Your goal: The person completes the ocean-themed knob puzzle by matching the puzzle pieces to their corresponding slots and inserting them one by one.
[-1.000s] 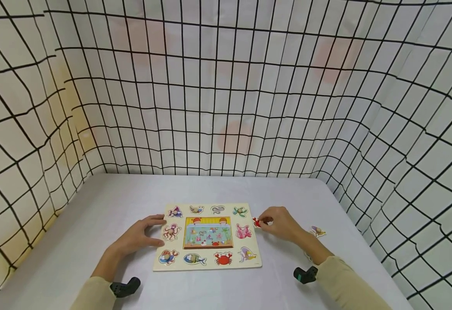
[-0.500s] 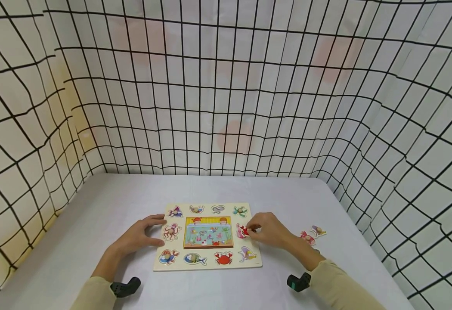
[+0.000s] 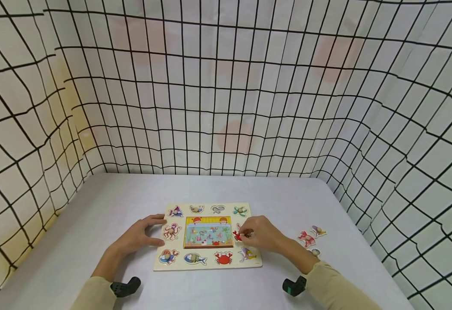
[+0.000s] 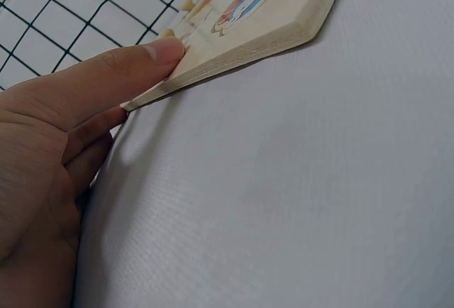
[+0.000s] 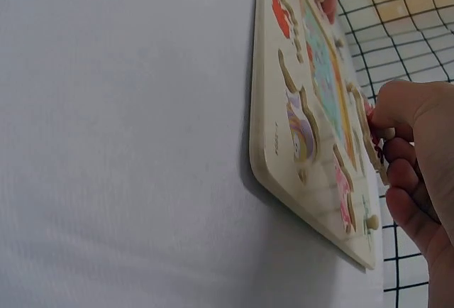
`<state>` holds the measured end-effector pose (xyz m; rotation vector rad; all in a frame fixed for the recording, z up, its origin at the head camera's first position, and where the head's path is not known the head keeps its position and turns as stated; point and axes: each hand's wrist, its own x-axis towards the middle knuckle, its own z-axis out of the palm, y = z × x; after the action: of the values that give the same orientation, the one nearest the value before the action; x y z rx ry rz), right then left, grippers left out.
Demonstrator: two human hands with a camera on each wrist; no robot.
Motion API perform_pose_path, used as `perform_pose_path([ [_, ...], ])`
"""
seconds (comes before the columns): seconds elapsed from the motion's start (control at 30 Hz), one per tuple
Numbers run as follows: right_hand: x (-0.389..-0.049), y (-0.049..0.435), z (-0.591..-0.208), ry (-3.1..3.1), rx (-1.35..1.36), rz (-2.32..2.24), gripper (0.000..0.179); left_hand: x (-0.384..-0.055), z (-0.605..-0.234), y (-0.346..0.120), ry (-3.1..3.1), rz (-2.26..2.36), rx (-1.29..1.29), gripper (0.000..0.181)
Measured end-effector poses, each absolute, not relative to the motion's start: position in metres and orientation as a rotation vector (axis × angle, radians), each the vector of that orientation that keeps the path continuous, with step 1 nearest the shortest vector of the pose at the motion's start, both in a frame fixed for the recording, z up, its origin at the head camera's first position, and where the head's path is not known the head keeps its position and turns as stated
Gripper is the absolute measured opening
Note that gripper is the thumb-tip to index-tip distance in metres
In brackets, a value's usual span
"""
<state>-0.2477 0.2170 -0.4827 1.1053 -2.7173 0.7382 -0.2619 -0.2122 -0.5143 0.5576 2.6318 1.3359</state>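
Note:
A wooden peg puzzle board (image 3: 255,263) with sea animal pictures lies flat on the white table. My left hand (image 3: 138,234) rests at its left side, thumb (image 4: 145,59) and fingers touching the edge. My right hand (image 3: 262,232) pinches a red crab puzzle piece (image 3: 236,235) by its wooden knob (image 5: 387,133), tilted above the board's right part. Beneath that hand, the pink recess is partly covered. At the board's bottom shows a red crab-shaped recess (image 3: 223,258), with a purple-yellow recess (image 3: 247,254) to its right. Knobbed pieces, such as the octopus (image 3: 171,231), sit in the left slots.
Right of the board lie a red-and-white piece (image 3: 306,239), a yellow-purple piece (image 3: 318,231) and another piece (image 3: 315,252) close to the right forearm. Black grid netting (image 3: 226,107) encloses the table at the back and sides.
My right hand has carried the crab piece leftward from beside the board to above its right part. Pieces earlier covered by the right forearm now show. The left hand stays put.

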Motion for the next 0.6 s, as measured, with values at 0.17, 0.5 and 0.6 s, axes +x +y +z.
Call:
perform_pose_path([
  [0.17,-0.246,0.210,-0.483,-2.716,1.137,0.735,0.006,-0.263,-0.514,-0.212,2.634,1.338,0.562,0.073],
  [0.5,-0.241,0.198,-0.483,-2.692,1.229,0.783,0.007,-0.261,-0.513,-0.212,2.634,1.332,0.577,0.072],
  [0.6,-0.239,0.193,-0.485,-2.676,1.260,0.773,0.008,-0.261,-0.513,-0.213,2.621,1.346,0.583,0.072],
])
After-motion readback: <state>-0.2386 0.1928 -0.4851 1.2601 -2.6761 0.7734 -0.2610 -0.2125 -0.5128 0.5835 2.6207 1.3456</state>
